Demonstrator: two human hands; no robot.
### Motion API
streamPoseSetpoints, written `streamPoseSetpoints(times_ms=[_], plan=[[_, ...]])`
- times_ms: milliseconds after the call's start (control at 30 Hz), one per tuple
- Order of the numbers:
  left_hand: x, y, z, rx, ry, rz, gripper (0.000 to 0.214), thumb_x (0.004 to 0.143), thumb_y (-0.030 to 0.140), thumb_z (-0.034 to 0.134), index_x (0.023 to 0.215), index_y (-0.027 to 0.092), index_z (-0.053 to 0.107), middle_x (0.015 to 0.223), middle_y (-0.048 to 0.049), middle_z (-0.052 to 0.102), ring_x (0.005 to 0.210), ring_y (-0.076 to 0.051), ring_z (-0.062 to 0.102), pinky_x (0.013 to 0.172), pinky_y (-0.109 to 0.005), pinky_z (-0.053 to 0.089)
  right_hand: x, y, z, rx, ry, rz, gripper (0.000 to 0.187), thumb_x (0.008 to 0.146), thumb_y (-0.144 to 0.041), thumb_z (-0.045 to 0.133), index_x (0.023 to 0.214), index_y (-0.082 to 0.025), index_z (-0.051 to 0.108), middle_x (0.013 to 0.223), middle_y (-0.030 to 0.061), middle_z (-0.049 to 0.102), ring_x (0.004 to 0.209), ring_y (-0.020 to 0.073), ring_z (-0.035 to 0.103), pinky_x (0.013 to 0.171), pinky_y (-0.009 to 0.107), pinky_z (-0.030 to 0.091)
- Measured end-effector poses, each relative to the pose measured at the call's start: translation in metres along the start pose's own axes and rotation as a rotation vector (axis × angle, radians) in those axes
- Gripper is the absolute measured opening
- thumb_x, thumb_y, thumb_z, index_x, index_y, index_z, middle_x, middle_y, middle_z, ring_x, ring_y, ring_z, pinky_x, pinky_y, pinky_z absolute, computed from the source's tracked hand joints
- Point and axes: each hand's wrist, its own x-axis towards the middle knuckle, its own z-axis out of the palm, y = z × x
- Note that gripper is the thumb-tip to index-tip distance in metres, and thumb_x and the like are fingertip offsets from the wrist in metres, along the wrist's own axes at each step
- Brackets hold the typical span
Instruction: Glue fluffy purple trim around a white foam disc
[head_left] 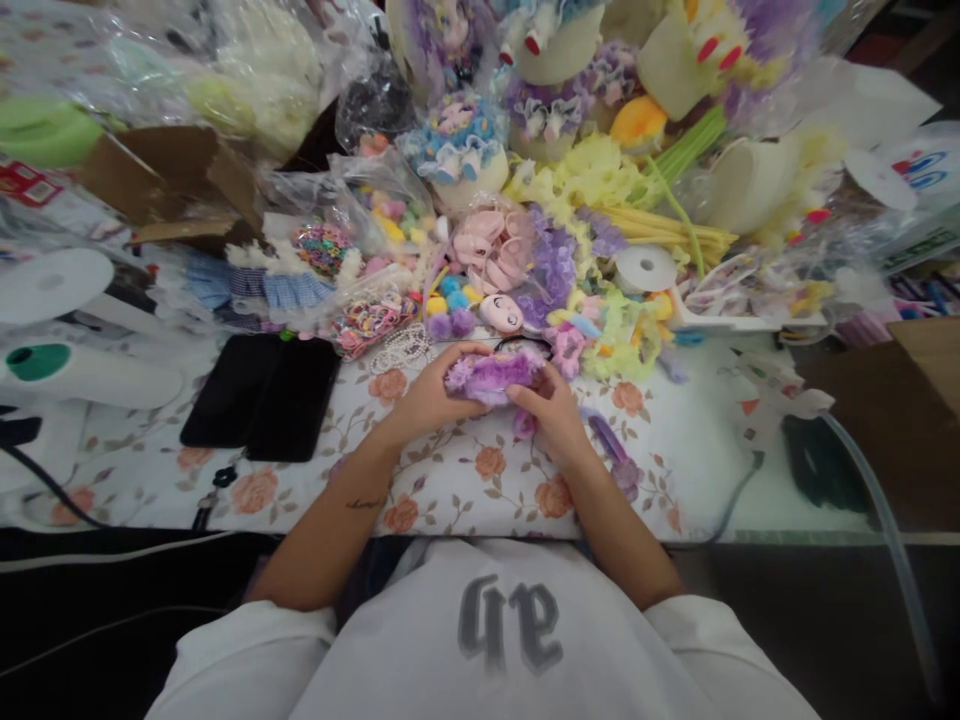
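My left hand (437,393) and my right hand (553,412) hold a purple fluffy piece (491,377) between them, just above the flowered tablecloth. Its exact kind cannot be made out; it has a lighter, curly end on the left side. The fingers of my left hand wrap around that end, while my right thumb presses on the front near the other end. A purple fuzzy strip (609,438) lies on the cloth beside my right forearm. Just beyond my hands sits a pale pink oval face piece (501,313), next to several coloured pom-poms (452,300).
Two dark phone-like slabs (259,398) lie at the left, near a white spool (56,283). Bags of hair ties (375,322), pink petal shapes (491,248) and yellow stems (667,228) crowd the back. At the right stand a glue gun (780,395) and a cardboard box (881,420).
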Motion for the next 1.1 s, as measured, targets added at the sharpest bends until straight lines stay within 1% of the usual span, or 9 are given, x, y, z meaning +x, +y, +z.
streamPoseSetpoints(times_ms=[100,200,300,367,467,567,833,933,1100], plan=[[-0.001,0.000,0.004,0.124,0.107,0.085,0.048,0.070,0.023,0.076,0.116,0.022,0.064,0.126,-0.0065,0.058,0.124,-0.027,0.053,0.113,-0.045,0.038,0.000,0.001,0.001,0.039,0.041,0.005,0.044,0.063,-0.034,0.083,0.102,-0.025,0.065,0.098,0.0001,0.073,0.091,0.0216,0.068,0.084,0.035,0.056],[-0.005,0.005,0.007,0.202,0.166,0.109,0.051,0.072,0.023,0.075,0.122,0.024,0.062,0.128,-0.0072,0.053,0.125,-0.027,0.052,0.113,-0.044,0.038,-0.001,0.001,0.002,0.046,0.061,-0.032,0.043,0.064,-0.035,0.082,0.101,-0.025,0.065,0.099,0.0007,0.073,0.093,0.0213,0.068,0.086,0.035,0.056],[-0.009,0.012,0.007,0.183,0.084,0.087,0.061,0.074,0.030,0.075,0.131,0.025,0.055,0.134,-0.0082,0.053,0.129,-0.028,0.049,0.113,-0.045,0.037,-0.003,0.000,0.004,0.000,0.066,-0.070,0.042,0.065,-0.036,0.082,0.101,-0.024,0.064,0.101,0.0015,0.073,0.095,0.0217,0.068,0.088,0.036,0.055],[-0.009,0.015,0.006,0.118,0.031,0.072,0.059,0.076,0.036,0.075,0.131,0.024,0.055,0.136,-0.0088,0.054,0.131,-0.029,0.049,0.113,-0.045,0.037,-0.004,-0.001,0.006,-0.051,0.066,-0.093,0.043,0.065,-0.036,0.082,0.102,-0.024,0.062,0.102,0.0025,0.072,0.096,0.0227,0.068,0.089,0.037,0.055],[-0.006,0.014,0.005,0.023,0.038,0.076,0.050,0.078,0.040,0.074,0.123,0.022,0.062,0.132,-0.0090,0.060,0.128,-0.029,0.052,0.113,-0.044,0.038,-0.007,-0.001,0.009,-0.120,0.075,-0.124,0.046,0.063,-0.036,0.083,0.102,-0.025,0.060,0.102,0.0037,0.072,0.096,0.0242,0.068,0.090,0.039,0.055],[-0.003,0.009,0.005,0.001,0.057,0.075,0.050,0.075,0.041,0.078,0.119,0.022,0.066,0.129,-0.0088,0.064,0.126,-0.028,0.054,0.113,-0.044,0.037,-0.008,-0.001,0.011,-0.164,0.088,-0.131,0.050,0.061,-0.036,0.085,0.103,-0.025,0.060,0.103,0.0048,0.072,0.097,0.0250,0.069,0.091,0.041,0.056],[-0.004,0.009,-0.003,-0.057,-0.005,0.049,0.053,0.073,0.037,0.082,0.123,0.025,0.068,0.135,-0.0074,0.064,0.130,-0.027,0.054,0.115,-0.042,0.037,-0.006,-0.001,0.006,-0.114,0.011,-0.100,0.058,0.060,-0.040,0.088,0.110,-0.026,0.060,0.112,0.0048,0.071,0.103,0.0257,0.069,0.095,0.041,0.055],[-0.004,0.010,-0.004,-0.067,-0.001,0.010,0.054,0.072,0.037,0.083,0.123,0.025,0.068,0.135,-0.0077,0.064,0.130,-0.028,0.055,0.116,-0.043,0.038,-0.006,-0.002,0.006,-0.121,0.000,-0.087,0.061,0.057,-0.041,0.089,0.109,-0.026,0.061,0.112,0.0040,0.072,0.105,0.0262,0.068,0.097,0.042,0.054],[-0.004,0.006,-0.002,-0.091,0.016,-0.024,0.057,0.068,0.037,0.085,0.121,0.025,0.070,0.133,-0.0071,0.066,0.129,-0.028,0.056,0.116,-0.042,0.038,-0.006,-0.003,0.006,-0.102,-0.011,-0.084,0.058,0.058,-0.039,0.089,0.108,-0.026,0.062,0.110,0.0035,0.073,0.105,0.0263,0.069,0.097,0.042,0.054]])
